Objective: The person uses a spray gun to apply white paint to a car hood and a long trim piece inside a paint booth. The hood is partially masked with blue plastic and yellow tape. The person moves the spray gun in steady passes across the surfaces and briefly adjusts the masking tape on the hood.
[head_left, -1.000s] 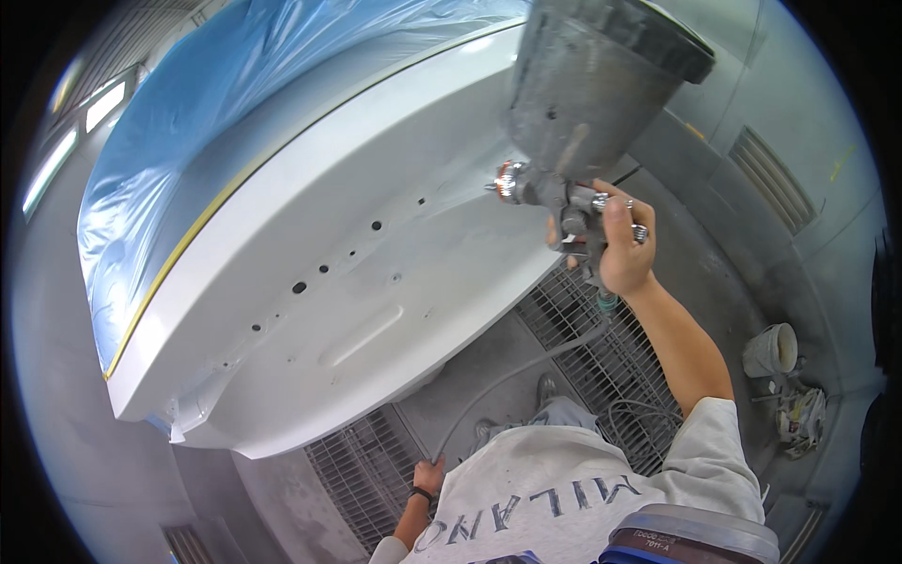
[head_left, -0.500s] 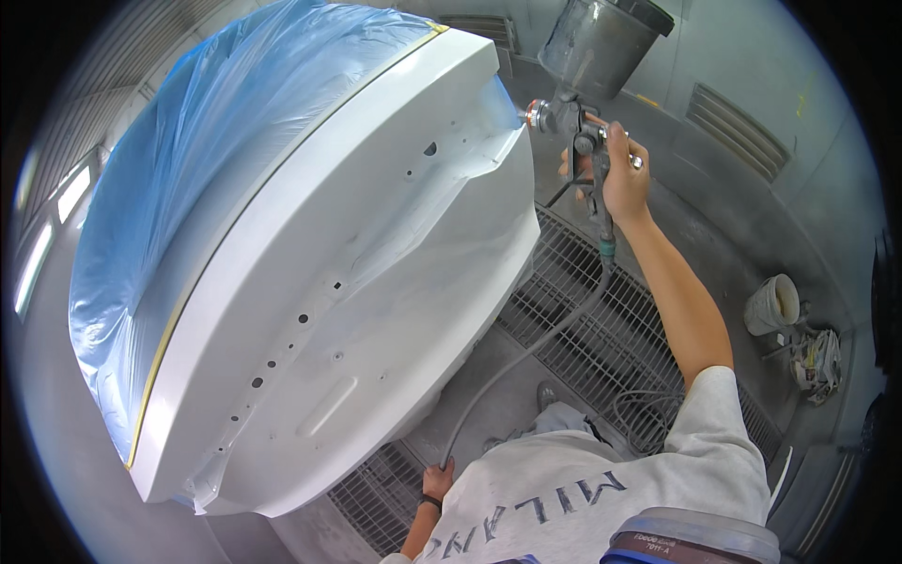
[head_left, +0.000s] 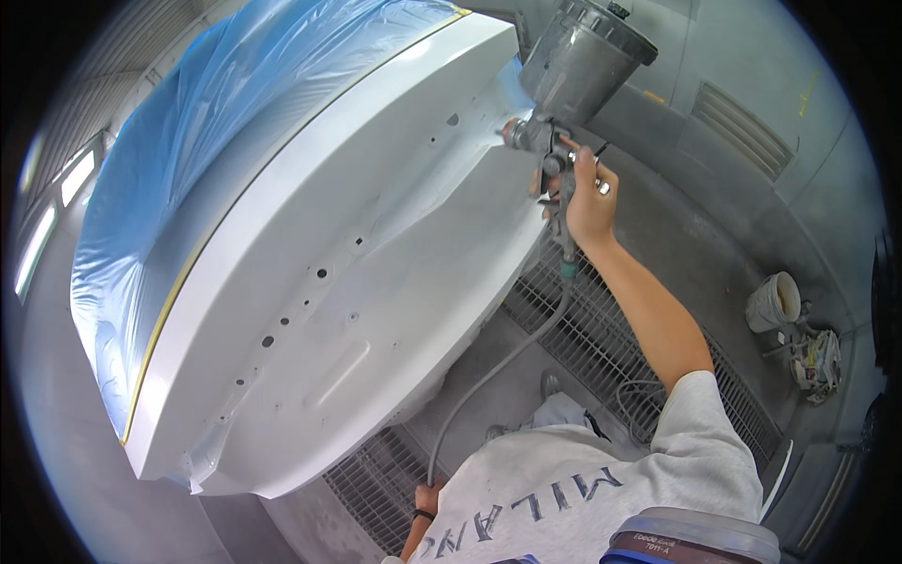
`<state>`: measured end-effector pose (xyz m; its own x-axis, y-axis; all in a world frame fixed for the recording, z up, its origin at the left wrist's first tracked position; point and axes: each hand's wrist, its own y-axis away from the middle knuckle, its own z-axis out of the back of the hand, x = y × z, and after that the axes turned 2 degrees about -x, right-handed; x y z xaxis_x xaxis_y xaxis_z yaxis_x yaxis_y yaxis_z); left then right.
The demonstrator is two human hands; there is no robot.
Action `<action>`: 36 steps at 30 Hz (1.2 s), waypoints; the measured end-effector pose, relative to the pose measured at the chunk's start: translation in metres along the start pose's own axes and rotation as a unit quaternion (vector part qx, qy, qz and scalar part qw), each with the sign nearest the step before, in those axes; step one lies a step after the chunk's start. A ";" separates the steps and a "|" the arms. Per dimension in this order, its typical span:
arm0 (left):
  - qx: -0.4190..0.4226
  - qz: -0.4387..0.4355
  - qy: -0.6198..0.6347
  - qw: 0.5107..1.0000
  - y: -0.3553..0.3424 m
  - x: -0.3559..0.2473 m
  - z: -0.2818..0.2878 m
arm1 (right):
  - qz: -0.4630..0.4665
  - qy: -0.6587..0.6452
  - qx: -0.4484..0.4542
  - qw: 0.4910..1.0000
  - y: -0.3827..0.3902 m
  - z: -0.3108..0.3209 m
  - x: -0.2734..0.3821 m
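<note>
Bright, even booth light glares softly off the white panel (head_left: pixel 357 282) (fisheye bends and darkens the rim).

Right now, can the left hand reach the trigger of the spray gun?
Probably not. The left hand is low by the torso, gripping the air hose, while the spray gun is at full stretch in the right hand.

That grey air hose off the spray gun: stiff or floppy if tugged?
Probably floppy: the hose hangs in a loose curve from the spray gun in the right hand down to the left hand. Likely light, since it sags only gently. A tug would probably drag on the gun, which looks top-heavy under its large cup.
</note>
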<state>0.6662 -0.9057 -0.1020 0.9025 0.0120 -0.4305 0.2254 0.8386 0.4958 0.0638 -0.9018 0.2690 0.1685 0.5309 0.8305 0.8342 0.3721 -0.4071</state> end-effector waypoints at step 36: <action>0.032 0.154 -0.044 0.987 -0.008 -0.021 0.002 | 0.020 -0.068 0.092 0.993 0.033 0.009 -0.029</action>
<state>0.6461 -0.9138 -0.0957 0.9595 0.2115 -0.1859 -0.0450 0.7669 0.6402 0.0812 -0.8979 0.2279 0.1165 0.6407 0.7589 0.7166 0.4748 -0.5109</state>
